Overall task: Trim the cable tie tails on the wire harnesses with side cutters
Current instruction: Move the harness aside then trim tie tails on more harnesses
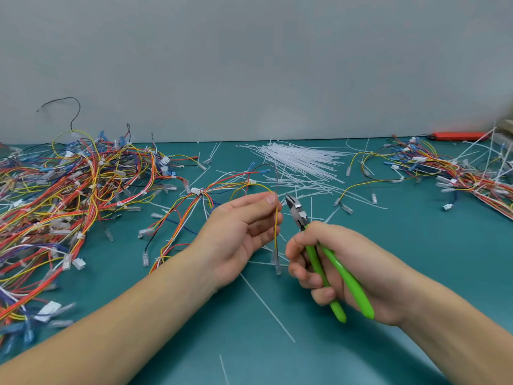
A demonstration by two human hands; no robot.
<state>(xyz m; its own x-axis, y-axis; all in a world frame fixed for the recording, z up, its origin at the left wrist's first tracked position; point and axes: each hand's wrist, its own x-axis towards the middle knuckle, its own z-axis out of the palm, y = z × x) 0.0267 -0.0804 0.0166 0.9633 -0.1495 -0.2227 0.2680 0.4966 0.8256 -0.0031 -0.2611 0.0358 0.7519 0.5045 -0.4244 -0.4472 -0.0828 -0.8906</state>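
While the left hand point(241, 232) pinches a yellow wire point(276, 226), the right hand point(341, 270) grips side cutters point(322, 254) just beside it.

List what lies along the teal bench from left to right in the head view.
Large tangled pile of multicoloured wire harnesses → left hand pinching a yellow wire → green-handled side cutters in the right hand → smaller multicoloured harness pile.
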